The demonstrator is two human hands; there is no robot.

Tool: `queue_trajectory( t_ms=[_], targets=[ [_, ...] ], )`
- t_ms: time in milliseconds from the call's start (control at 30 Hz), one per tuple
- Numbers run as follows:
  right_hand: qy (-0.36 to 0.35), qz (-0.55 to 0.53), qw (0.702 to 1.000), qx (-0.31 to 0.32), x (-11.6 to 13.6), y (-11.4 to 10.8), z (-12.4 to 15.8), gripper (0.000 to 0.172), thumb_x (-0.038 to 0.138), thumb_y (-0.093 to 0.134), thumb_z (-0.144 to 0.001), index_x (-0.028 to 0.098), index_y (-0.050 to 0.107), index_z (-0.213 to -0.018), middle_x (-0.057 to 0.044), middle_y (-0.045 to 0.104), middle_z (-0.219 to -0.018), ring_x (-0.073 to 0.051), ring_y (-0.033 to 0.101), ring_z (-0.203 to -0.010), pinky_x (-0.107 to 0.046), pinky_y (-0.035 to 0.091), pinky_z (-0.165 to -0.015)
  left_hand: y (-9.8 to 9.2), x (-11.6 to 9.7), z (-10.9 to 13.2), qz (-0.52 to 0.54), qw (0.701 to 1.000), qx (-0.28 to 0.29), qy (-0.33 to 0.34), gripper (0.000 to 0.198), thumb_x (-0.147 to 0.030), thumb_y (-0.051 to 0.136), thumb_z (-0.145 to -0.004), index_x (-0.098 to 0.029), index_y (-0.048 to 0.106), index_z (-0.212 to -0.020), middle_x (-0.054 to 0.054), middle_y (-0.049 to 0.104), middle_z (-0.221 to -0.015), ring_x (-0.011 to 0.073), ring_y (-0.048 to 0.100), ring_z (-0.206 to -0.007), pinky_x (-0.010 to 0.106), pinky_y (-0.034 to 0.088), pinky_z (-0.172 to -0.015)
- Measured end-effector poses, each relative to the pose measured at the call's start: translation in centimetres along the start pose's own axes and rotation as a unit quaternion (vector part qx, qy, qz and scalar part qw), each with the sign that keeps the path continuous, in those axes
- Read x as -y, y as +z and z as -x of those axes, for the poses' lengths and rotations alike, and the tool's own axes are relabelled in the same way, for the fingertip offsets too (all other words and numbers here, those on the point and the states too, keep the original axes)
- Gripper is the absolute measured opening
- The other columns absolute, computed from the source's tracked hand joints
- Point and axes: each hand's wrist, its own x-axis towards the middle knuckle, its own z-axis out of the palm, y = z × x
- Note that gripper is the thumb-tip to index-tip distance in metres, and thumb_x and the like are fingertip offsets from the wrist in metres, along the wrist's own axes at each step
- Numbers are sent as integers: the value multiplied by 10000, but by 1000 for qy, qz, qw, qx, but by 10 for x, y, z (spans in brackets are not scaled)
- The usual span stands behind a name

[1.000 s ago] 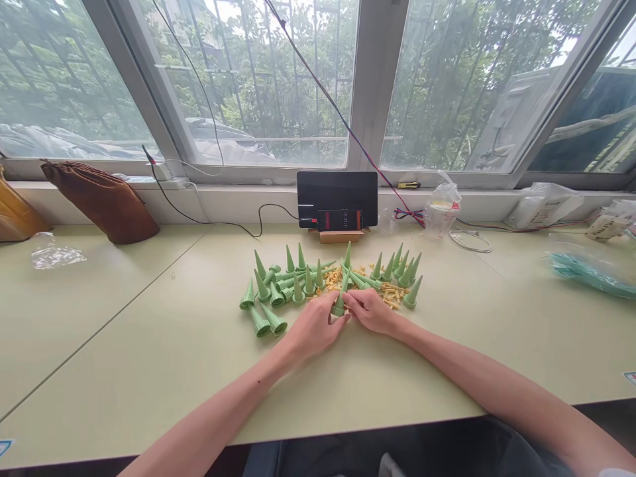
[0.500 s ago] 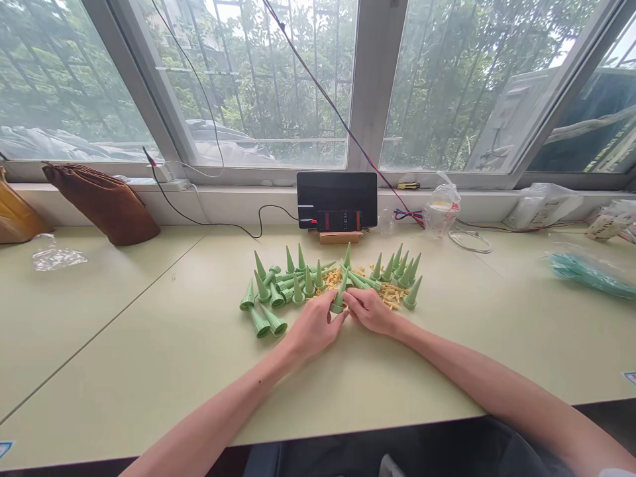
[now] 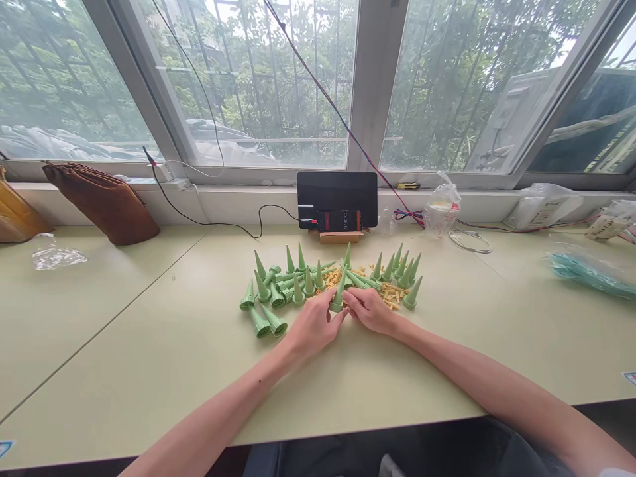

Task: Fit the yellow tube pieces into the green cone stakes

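Note:
A green plastic watering spike (image 3: pixel 340 293), a tapered cone with a wide collar, points up and leans slightly right between my hands. My left hand (image 3: pixel 317 321) is closed around its collar from the left. On the other side, the fingertips of my right hand (image 3: pixel 370 310) are pinched together against the spike; what they hold, if anything, is hidden. Small yellow plastic pieces (image 3: pixel 393 295) are heaped just beyond my hands. Several other green spikes stand upright at the right (image 3: pixel 412 293), and more stand or lie on their sides at the left (image 3: pixel 260 322).
At the back of the table (image 3: pixel 199 371), a phone (image 3: pixel 340 220) leans against a black tablet (image 3: pixel 338 189). A bagged cup (image 3: pixel 442 212) and a coiled white cable (image 3: pixel 470 242) are right of it. A brown pouch (image 3: pixel 106 205) lies left; a teal plastic packet (image 3: pixel 591 273) lies right.
Both hands stay almost in place. The held spike has shifted very slightly, its tip a little to the left. The other pieces have not moved.

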Motion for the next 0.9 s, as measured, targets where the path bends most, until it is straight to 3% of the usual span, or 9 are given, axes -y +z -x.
queue_trajectory(
  t_ms=[433, 633, 900],
  targets=[
    [-13, 24, 1000, -4, 1, 1, 1, 417, 397, 323, -1017, 225, 352, -639, 4, 486, -540, -149, 462, -494, -293, 374, -529, 1, 1, 0, -1, 1000, 3, -3, 141, -329, 526, -887, -189, 512, -895, -39, 511, -694, 101, 466, -492, 246, 360, -531],
    [-72, 137, 987, -36, -4, 1, 3, 378, 338, 325, -1010, 227, 275, -653, 27, 372, -523, -134, 321, -445, -283, 259, -478, -1, -1, 0, 8, 1000, 5, -12, 173, -344, 526, -882, -193, 473, -815, -41, 491, -663, 103, 458, -502, 239, 330, -514],
    [-135, 241, 961, -12, -4, -3, 3, 360, 293, 322, -1009, 221, 343, -658, 5, 423, -559, -141, 364, -469, -296, 224, -504, -2, -2, -1, 49, 998, 5, -31, 232, -361, 551, -853, -197, 440, -733, -64, 372, -594, 89, 365, -494, 227, 252, -481]
  ],
)
